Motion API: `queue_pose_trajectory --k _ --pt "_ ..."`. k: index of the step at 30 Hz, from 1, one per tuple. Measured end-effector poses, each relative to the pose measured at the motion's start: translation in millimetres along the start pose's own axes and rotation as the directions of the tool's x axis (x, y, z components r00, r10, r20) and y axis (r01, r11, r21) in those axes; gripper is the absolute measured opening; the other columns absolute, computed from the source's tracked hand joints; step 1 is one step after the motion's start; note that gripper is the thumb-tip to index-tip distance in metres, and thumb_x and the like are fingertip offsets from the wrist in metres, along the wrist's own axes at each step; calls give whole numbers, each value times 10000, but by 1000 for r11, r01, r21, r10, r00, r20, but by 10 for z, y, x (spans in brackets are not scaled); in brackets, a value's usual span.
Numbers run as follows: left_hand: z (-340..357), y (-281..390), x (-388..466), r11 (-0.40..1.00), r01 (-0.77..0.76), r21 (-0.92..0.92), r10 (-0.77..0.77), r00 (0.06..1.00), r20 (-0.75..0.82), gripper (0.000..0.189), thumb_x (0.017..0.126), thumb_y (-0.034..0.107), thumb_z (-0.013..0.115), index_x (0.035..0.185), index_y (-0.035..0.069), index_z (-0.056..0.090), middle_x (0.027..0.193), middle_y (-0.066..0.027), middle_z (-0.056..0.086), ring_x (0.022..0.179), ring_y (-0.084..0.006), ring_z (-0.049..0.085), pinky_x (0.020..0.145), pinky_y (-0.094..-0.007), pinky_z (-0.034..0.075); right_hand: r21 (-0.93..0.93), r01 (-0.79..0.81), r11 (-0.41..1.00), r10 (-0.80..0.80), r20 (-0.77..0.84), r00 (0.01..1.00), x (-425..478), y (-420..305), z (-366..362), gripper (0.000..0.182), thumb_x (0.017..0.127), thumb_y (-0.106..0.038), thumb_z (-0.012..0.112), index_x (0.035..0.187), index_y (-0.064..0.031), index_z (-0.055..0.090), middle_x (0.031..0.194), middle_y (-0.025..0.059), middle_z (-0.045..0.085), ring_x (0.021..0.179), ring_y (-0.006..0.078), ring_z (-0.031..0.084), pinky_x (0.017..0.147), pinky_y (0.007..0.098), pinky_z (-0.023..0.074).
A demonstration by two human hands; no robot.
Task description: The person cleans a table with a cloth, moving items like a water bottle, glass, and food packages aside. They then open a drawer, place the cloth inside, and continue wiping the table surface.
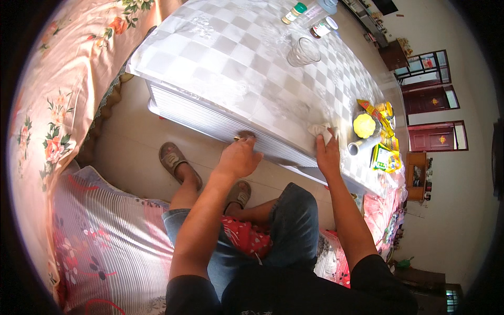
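My left hand (239,156) is at the ribbed side panel of the table, below the tabletop edge, with its fingers curled. A small brown round object (245,134) shows at its fingertips; whether the hand grips it cannot be made out. My right hand (328,151) reaches over the near edge of the checkered tabletop (252,84). Its fingers press a crumpled whitish cloth (319,129) against the surface. Right of that hand lie a silvery roll (353,149), a yellow scalloped object (364,125) and a yellow-green packet (384,158).
A clear glass cup (304,52), a green-capped shaker (294,13), a white-lidded jar (323,27) and a clear plastic container (318,11) stand at the table's far side. Floral fabric (59,134) drapes at left. My slippered feet are on the floor beneath my hands.
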State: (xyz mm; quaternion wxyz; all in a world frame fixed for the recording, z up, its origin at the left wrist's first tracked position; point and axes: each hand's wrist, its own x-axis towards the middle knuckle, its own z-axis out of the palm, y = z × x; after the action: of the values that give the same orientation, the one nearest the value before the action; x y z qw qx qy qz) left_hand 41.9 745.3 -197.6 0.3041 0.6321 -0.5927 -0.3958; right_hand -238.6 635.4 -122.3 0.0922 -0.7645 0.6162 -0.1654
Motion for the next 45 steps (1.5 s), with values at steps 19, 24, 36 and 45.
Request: queue_pose_trajectory --k 19,24,36,45 --pt "-69 79 29 987 -84 -136 66 989 -131 435 904 283 677 1166 -59 621 1103 -284 667 1060 -433 644 936 -495 515 24 651 759 -651 65 756 1392 -2743 1348 530 1036 -388 489 1364 20 566 1511 200 488 1411 474 383 1221 488 269" --pt "-131 82 13 989 -58 -135 38 988 -150 380 900 283 672 1100 -38 636 1037 -264 672 1007 -420 657 908 -487 526 95 746 659 -752 66 656 1588 -3522 1618 554 1048 -393 433 1385 32 547 1486 218 513 1426 373 408 1253 454 215" --pt "-85 -111 44 992 -29 -124 11 990 -143 391 920 328 667 1124 -5 642 1094 -236 678 1051 -389 664 913 -483 535 152 785 601 -799 98 593 1638 -4020 1785 586 1047 -396 434 1418 51 505 1515 190 496 1455 307 388 1263 439 197" --pt "-136 -181 44 992 -18 -122 4 994 -113 443 932 321 661 1211 -23 634 1138 -277 673 1098 -446 630 945 -498 505 141 703 697 -716 184 673 1136 -2425 994 515 1038 -364 519 1397 4 528 1525 200 475 1449 433 357 1245 474 236"
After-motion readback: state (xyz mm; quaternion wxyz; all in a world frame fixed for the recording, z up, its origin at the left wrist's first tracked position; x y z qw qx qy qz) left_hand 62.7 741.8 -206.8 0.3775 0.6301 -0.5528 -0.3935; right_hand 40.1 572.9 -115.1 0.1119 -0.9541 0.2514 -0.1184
